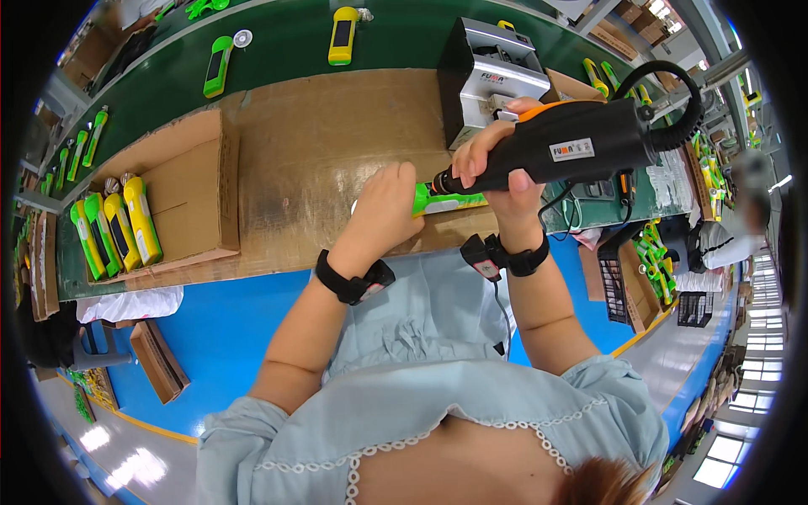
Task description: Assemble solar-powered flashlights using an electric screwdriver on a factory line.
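Note:
My right hand (490, 164) is wrapped round a black electric screwdriver (606, 126) with an orange strip, lying nearly level. Its tip meets a green flashlight-like housing (454, 203) on the cardboard-covered bench (324, 126). My left hand (383, 206) is closed round the left end of that housing and holds it against the cardboard. The fingers of this hand hide most of that end. Part of the housing's middle lies under the screwdriver and my right hand. Both wrists wear black straps with small boxes.
An open carton (189, 185) at the left holds several yellow and green flashlights (118, 223). A metal-and-black machine (492, 71) stands behind my right hand. The screwdriver's thick cable (700, 101) loops at the right. More flashlights (342, 38) lie on the green belt. A black crate (619, 278) is at the right.

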Demonstrator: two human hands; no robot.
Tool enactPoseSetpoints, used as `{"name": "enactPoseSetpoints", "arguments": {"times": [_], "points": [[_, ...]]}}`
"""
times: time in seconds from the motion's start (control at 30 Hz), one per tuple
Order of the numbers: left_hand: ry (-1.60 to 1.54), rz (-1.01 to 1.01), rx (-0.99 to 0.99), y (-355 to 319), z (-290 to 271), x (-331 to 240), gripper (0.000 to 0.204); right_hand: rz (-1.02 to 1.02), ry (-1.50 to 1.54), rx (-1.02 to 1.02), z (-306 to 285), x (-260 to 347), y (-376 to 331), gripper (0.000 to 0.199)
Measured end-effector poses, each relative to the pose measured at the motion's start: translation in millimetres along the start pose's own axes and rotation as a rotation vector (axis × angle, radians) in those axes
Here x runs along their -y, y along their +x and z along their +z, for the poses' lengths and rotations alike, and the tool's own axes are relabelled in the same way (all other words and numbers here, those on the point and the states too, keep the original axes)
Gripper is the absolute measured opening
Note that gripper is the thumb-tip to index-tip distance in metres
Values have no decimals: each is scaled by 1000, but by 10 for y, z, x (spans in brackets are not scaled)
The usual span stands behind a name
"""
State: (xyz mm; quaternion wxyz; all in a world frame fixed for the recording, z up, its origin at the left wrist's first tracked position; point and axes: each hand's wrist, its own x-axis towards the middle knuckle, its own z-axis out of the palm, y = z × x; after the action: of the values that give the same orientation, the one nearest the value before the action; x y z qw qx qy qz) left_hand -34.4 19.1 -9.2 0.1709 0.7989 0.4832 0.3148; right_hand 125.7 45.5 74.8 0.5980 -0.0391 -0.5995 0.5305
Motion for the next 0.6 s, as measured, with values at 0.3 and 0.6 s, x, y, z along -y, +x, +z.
{"name": "enactPoseSetpoints", "arguments": {"times": [0.3,0.6], "points": [[-51,-38,38,42,-45,7,44,57,-75,-25,38,18,-18,69],[39,46,-22,-215,-35,-245,44,148,-47,-70,139,-21,-197,58]]}}
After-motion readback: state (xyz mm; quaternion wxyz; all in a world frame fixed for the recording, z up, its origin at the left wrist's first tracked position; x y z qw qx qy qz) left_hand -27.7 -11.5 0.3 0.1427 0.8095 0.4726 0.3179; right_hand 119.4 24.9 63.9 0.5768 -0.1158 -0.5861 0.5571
